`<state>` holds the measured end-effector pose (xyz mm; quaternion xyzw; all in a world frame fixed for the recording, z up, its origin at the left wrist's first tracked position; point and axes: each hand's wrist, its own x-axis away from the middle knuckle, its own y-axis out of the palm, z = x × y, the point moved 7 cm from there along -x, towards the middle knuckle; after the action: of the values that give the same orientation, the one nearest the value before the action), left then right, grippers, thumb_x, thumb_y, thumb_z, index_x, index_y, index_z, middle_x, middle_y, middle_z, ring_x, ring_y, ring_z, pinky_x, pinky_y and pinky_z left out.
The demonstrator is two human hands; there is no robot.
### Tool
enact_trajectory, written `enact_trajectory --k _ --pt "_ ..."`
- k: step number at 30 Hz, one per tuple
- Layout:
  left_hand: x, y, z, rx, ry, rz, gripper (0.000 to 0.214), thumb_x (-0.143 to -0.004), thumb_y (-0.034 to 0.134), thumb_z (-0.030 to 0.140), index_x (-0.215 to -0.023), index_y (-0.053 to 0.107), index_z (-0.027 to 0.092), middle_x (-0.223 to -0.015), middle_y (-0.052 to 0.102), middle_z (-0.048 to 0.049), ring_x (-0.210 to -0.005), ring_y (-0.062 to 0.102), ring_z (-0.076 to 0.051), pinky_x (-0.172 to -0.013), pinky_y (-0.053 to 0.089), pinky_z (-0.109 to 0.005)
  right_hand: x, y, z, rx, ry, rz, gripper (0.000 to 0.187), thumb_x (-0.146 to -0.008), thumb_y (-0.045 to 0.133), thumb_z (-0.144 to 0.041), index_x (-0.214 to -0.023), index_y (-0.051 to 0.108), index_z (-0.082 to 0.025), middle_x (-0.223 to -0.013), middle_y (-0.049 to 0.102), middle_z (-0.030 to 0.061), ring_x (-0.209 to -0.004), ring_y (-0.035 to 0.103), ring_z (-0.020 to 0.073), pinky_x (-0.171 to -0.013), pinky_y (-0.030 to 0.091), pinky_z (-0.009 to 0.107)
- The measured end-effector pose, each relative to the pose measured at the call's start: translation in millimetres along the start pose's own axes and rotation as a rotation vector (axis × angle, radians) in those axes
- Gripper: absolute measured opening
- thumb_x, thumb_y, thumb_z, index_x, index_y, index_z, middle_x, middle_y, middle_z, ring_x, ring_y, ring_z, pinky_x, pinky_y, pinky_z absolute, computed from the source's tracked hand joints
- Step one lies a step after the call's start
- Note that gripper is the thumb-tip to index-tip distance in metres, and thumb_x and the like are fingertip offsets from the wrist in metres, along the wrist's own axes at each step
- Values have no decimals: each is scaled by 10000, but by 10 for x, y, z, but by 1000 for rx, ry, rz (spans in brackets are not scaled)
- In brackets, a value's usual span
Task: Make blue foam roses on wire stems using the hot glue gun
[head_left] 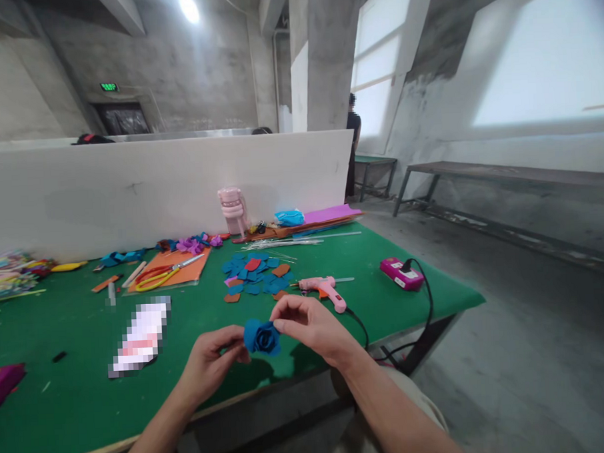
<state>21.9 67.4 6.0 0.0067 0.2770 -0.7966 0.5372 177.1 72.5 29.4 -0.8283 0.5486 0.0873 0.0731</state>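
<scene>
Blue felt rose (261, 337), soft rolled petals, held above near edge of counter (79, 396), green felt-covered. Left hand (212, 358) grip clamped on rose's left side. Right hand (306, 326) grip pinched on outer petal at right. Just beyond: pink plastic glue gun (325, 289), black cord. Far left of gun: loose pile of flat felt petals (254, 275), mostly blue, some brown and red. Scissors (164, 273) on orange sheet, farther left.

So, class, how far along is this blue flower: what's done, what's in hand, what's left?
Done: the blue flower is rolled into a rose shape. In hand: the left hand and right hand pinch it above the table. Left: probably more layers to add, since cut petals lie loose beside the glue gun.
</scene>
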Motion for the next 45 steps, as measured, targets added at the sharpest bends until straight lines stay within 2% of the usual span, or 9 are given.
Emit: enact_trajectory --k 8,19,23,30,37,39,41,45 --pt "13 12 -14 -46 21 -17 147 -803 503 189 -822 648 173 -619 649 -3 -568 599 -132 -569 476 -220 12 20 31 101 19 17 73 -742 571 -231 -711 580 -166 -686 546 -15 -664 491 109 -638 386 222" --pt "0 14 86 -122 54 -28 167 -801 492 181 -695 620 158 -603 630 -9 -567 575 -126 -563 443 -206 7 39 -40 164 -17 24 86 -741 558 -208 -673 576 -159 -662 545 -15 -648 491 107 -626 388 217" --pt "4 22 67 -116 37 -35 173 -809 485 190 -706 620 155 -605 628 -9 -568 575 -126 -569 446 -210 1 34 -15 90 -1 7 107 -748 566 -224 -666 571 -156 -647 518 -22 -630 464 97 -609 364 211" --pt "3 6 90 -101 32 -16 188 -805 496 228 -686 623 158 -604 638 -18 -565 580 -138 -567 464 -230 16 76 76 -94 109 -53 162 -707 634 -306 -712 584 -152 -650 506 -26 -611 451 94 -589 347 215" --pt "-10 15 92 -51 33 4 167 -797 509 209 -708 641 160 -618 637 -19 -558 573 -132 -545 470 -222 1 67 74 -173 118 -19 220 -696 645 -370 -668 590 -159 -630 525 -27 -622 482 103 -624 375 228" --pt "-18 4 94 -17 29 38 155 -802 508 213 -757 648 164 -706 645 -33 -564 563 -124 -508 463 -210 -19 70 102 -228 123 9 249 -735 601 -406 -704 601 -159 -652 538 -21 -611 494 100 -640 393 237" --pt "-23 -54 112 -24 40 126 150 -801 510 216 -775 650 168 -793 642 -47 -550 543 -111 -470 448 -200 -42 55 167 -273 140 85 291 -769 552 -447 -757 600 -160 -686 553 -12 -586 501 93 -627 404 241" --pt "6 -215 197 -145 133 337 141 -790 516 190 -733 644 171 -773 626 -35 -550 527 -103 -505 440 -207 -59 72 306 -361 188 216 358 -794 492 -499 -764 573 -151 -683 564 3 -537 501 87 -581 406 241"
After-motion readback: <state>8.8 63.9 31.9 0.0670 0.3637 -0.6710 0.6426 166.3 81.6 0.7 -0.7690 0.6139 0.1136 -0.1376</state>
